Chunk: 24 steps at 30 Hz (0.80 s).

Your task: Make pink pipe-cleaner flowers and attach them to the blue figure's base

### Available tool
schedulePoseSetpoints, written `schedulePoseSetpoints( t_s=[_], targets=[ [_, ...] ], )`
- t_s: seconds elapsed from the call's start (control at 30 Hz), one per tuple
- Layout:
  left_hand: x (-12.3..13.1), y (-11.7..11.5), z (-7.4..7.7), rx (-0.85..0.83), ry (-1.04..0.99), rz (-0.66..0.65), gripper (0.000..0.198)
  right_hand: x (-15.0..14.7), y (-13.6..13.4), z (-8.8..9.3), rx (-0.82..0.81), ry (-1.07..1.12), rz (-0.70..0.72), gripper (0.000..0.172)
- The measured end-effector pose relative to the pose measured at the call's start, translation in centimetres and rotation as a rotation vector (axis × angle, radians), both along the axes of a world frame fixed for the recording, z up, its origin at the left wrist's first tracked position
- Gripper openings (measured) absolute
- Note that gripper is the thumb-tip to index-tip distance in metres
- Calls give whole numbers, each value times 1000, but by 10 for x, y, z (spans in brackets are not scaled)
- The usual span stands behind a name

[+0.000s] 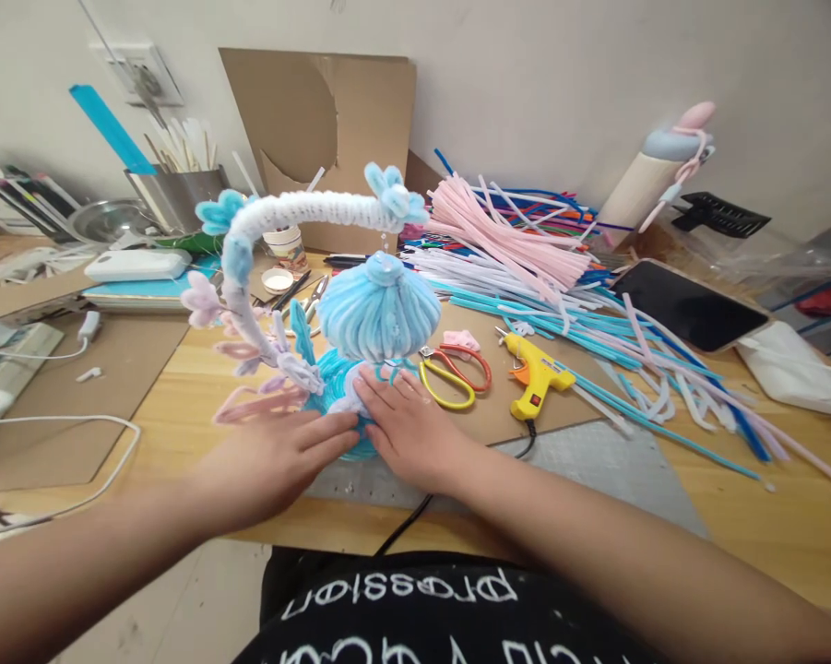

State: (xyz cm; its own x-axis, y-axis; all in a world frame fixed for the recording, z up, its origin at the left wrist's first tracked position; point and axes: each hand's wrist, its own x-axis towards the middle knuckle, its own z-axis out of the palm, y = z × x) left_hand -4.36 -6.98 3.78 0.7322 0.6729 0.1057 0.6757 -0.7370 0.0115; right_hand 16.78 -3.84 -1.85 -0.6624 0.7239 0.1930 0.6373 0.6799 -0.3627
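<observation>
My left hand (277, 454), fingers straight and together, and right hand (409, 426) (thumb spread) touch the turquoise base (330, 376) — likely steadying it.

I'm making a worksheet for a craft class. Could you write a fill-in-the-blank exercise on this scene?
1. Of the left hand and right hand at the coiled base, the one nearer the scissors is the ____.
2. The pleated shade hangs from an arched arm that is mostly ____ in colour.
3. The body of the glue gun is ____.
4. Behind everything, the cut cardboard sheet leans against the ____.

Missing words: right; white; yellow; wall.
</observation>
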Motion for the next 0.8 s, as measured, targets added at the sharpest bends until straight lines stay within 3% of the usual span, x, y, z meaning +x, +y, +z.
schedulePoseSetpoints(
  t_s=[0.1,0.2,0.3,0.4,0.6,0.8],
  targets=[
    [-4,-25,-11,142,-150,38,32,4,3,3,-134,25,48,55],
    [5,-42,-25,140,-111,81,35,7,4,7,-257,150,27,52],
    [16,-49,-43,116,-88,166,38,8,2,10,-294,308,-24,36],
    [20,-50,-56,129,-121,231,40,6,-1,13,-250,287,20,18],
    [17,-51,-61,148,-190,227,37,-1,1,20,-164,166,38,7],
    [19,-52,-63,165,-186,277,35,-7,3,22,-157,94,95,10]
  ],
)
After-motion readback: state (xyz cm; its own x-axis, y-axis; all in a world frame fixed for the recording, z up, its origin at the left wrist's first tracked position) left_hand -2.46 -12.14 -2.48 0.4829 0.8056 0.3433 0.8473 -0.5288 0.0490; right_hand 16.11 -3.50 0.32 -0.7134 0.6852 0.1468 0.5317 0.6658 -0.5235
